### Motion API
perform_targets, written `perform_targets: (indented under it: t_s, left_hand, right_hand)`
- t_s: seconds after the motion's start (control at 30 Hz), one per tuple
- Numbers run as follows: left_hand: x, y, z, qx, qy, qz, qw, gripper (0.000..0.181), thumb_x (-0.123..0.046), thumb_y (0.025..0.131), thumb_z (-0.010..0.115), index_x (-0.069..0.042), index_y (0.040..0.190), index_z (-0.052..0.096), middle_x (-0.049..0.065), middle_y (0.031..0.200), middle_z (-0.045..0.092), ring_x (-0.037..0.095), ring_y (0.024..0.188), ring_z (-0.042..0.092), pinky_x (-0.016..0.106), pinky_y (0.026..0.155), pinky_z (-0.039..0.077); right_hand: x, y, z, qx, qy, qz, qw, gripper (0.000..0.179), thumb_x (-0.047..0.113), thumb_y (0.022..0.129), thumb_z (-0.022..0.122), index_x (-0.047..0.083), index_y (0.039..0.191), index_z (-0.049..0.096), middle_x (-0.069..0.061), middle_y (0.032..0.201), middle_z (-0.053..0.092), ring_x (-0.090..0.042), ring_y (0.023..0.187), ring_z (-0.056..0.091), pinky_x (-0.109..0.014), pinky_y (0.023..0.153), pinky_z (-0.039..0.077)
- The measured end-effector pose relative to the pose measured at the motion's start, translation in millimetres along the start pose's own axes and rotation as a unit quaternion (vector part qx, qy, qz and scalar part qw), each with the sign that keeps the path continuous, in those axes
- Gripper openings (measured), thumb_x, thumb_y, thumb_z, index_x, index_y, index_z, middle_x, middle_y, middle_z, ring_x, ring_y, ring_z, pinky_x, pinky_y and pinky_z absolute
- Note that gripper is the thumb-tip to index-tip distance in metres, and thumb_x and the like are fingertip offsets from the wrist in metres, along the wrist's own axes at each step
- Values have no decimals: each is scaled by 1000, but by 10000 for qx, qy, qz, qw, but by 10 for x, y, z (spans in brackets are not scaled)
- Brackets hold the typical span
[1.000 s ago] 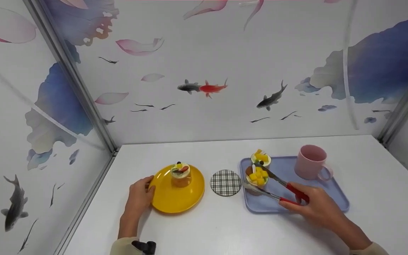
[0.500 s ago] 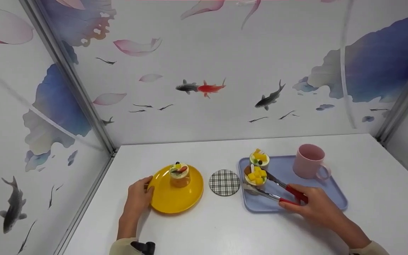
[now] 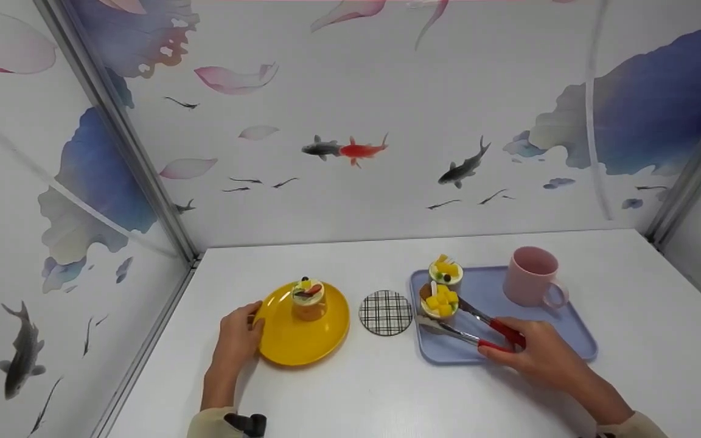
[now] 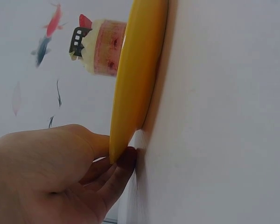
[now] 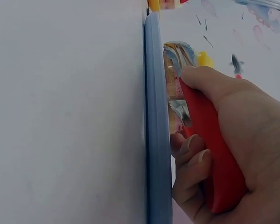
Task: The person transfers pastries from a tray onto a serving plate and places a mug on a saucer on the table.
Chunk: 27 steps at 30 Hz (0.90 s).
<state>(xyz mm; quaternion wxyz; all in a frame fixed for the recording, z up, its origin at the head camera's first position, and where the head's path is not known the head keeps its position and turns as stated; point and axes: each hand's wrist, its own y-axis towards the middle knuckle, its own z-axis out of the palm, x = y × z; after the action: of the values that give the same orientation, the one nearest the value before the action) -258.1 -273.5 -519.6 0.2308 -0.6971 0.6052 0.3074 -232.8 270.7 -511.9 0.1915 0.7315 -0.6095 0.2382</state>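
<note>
Yellow plate: one fruit cupcake near 12 o'clock; left grip pinches plate rim at 9. Right grip curled round red-handled tongs, parted astride mango cupcake at 9 on blue tray. Reckon one plated, two left; other cupcake at 10.

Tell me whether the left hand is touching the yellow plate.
Touching: the left wrist view shows the left hand pinching the yellow plate at its rim.

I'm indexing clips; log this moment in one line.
left hand: grips yellow plate; right hand: holds tongs around front dessert
</note>
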Motion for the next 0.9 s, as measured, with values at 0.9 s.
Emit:
perform_targets:
  t_s: [0.9]
  left_hand:
    - [1,10,2,30,36,-75,10000,49,-6,109,61,2,157,52,22,152,62,37,134,65,53,119,54]
  right_hand:
    - [22,19,43,-157,-249,-244,9993,76,63,89,82,8,141,72,4,72,51,-13,73,50,-19,53,34]
